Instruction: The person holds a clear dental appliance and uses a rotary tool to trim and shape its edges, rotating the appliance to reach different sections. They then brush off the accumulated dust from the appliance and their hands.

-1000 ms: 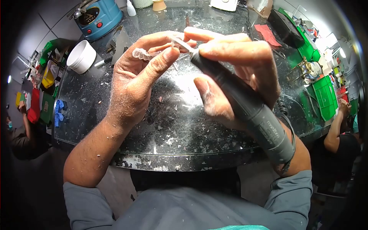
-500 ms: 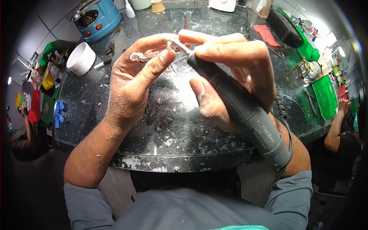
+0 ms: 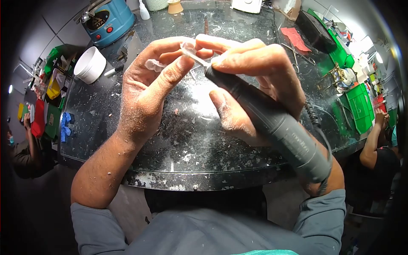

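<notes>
Pinched between the thumb and fingers of my left hand (image 3: 144, 91) is a clear, tooth-shaped dental aligner (image 3: 154, 65), partly hidden behind the fingers. My right hand (image 3: 265, 63) wraps around a thick black rotary handpiece (image 3: 276, 121), its back end sloping down toward my right forearm. A thin pale bit (image 3: 196, 58) sticks out of the handpiece's nose and overlaps the aligner's edge near my left fingertips. Fingertips of both hands come close together there. White dust coats both hands. The handpiece's coiled cord hangs by my right wrist.
The black worktop (image 3: 187, 148) is speckled with white debris. At the back left stand a blue machine (image 3: 109, 21) and a white tub (image 3: 90, 65). Scissors (image 3: 297, 57) and a red scrap (image 3: 295, 39) lie to the right, near green bins (image 3: 360, 108). Other people's arms show at both sides.
The back end of the handpiece has swung slightly right and down, and its tip has shifted left. The aligner has turned a little in my left fingers.
</notes>
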Demonstrator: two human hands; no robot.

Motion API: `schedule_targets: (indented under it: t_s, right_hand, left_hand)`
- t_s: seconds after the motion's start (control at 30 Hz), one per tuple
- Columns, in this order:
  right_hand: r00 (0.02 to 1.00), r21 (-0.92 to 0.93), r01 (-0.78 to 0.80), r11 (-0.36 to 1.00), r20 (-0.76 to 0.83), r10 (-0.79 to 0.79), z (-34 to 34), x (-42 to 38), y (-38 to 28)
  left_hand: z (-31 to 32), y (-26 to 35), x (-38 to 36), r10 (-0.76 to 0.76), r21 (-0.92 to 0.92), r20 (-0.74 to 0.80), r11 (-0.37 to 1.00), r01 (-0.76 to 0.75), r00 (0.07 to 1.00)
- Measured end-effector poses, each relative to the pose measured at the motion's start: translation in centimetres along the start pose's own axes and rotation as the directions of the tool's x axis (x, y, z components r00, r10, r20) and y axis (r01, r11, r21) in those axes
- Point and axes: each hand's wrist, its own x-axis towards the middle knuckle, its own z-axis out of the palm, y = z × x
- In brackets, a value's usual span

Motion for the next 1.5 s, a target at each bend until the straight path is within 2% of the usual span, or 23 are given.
schedule_targets:
  t_s: [0.03,0.13,0.17,0.27,0.3,0.33,0.43,0.53,0.7,0.8,0.87,0.93,1.0,1.03,1.17,1.2,1.27,1.5]
  right_hand:
    - [0.997,-0.01,-0.067,0.998,0.037,0.067,-0.2,0.1,-0.6]
    - [0.996,-0.027,-0.082,0.996,-0.029,0.081,-0.4,0.2,-0.7]
    - [0.993,-0.103,-0.106,0.989,-0.057,0.101,-0.4,0.3,-1.2]
    - [0.989,-0.108,-0.143,0.984,-0.04,0.139,-0.7,0.3,-1.7]
    - [0.989,-0.103,-0.143,0.984,-0.041,0.14,-0.6,0.3,-1.6]
    - [0.989,-0.088,-0.146,0.985,-0.032,0.144,-0.5,0.1,-1.4]
    - [0.987,-0.053,-0.159,0.986,-0.035,0.157,-0.3,0.0,-1.3]
    - [0.985,-0.051,-0.168,0.985,-0.056,0.165,-0.4,0.1,-1.6]
    - [0.984,-0.035,-0.176,0.984,-0.048,0.174,-0.3,0.1,-1.6]
    - [0.986,-0.075,-0.156,0.985,-0.075,0.151,-0.4,0.2,-1.7]
    - [0.97,-0.074,-0.234,0.969,-0.086,0.227,-0.5,0.3,-1.9]
    - [0.976,-0.053,-0.203,0.978,-0.085,0.198,-0.7,0.3,-1.7]
    - [0.969,-0.042,-0.245,0.968,-0.018,0.245,-0.9,0.1,-1.6]
    - [0.947,-0.021,-0.32,0.947,0.003,0.32,-0.8,0.1,-1.9]
    - [0.94,0.014,-0.341,0.94,0.004,0.341,-0.1,-0.1,-1.7]
    - [0.94,0.014,-0.341,0.94,0.004,0.341,-0.1,-0.2,-1.6]
    - [0.969,0.031,-0.244,0.969,0.054,0.242,-0.2,-0.2,-1.1]
    - [0.973,0.08,-0.231,0.97,0.045,0.228,0.1,0.0,-1.3]
  left_hand:
    - [0.1,0.0,0.0,-0.006,-0.014,-0.011,1.0,0.006,1.0]
    - [0.4,0.0,0.1,0.01,-0.011,-0.012,1.0,-0.011,1.0]
    - [0.4,0.0,0.2,0.035,0.006,-0.003,0.999,-0.035,0.999]
    - [0.4,0.4,0.3,0.022,0.011,0.023,1.0,-0.023,0.999]
    - [-0.1,0.8,-0.2,-0.101,0.083,-0.001,0.992,0.1,0.995]
    - [-0.2,0.8,-0.2,-0.104,0.086,-0.003,0.991,0.104,0.995]
    - [0.1,0.5,0.0,-0.07,-0.007,0.035,0.997,0.071,0.997]
    - [0.5,0.7,0.1,-0.082,-0.045,0.038,0.995,0.084,0.996]
    - [0.2,0.4,-0.2,-0.006,-0.067,0.037,0.998,0.008,0.999]
    - [0.1,0.5,-0.2,-0.022,-0.017,0.014,1.0,0.023,1.0]
    - [-0.1,0.2,-0.2,0.048,0.061,-0.051,0.997,-0.045,0.998]
    - [-0.3,0.3,-0.2,0.073,0.094,-0.059,0.993,-0.067,0.996]
    - [-0.6,0.3,-0.2,0.072,0.143,-0.071,0.988,-0.061,0.995]
    - [-0.6,0.3,-0.2,0.07,0.143,-0.071,0.988,-0.06,0.995]
    - [-0.6,0.0,-0.2,0.121,0.15,-0.058,0.982,-0.111,0.991]
    - [-0.7,0.0,-0.3,0.148,0.142,-0.044,0.98,-0.141,0.988]
    - [-0.5,0.1,-0.3,0.151,0.142,-0.046,0.979,-0.143,0.987]
    - [-0.5,0.2,-0.2,0.149,0.206,-0.073,0.97,-0.131,0.986]
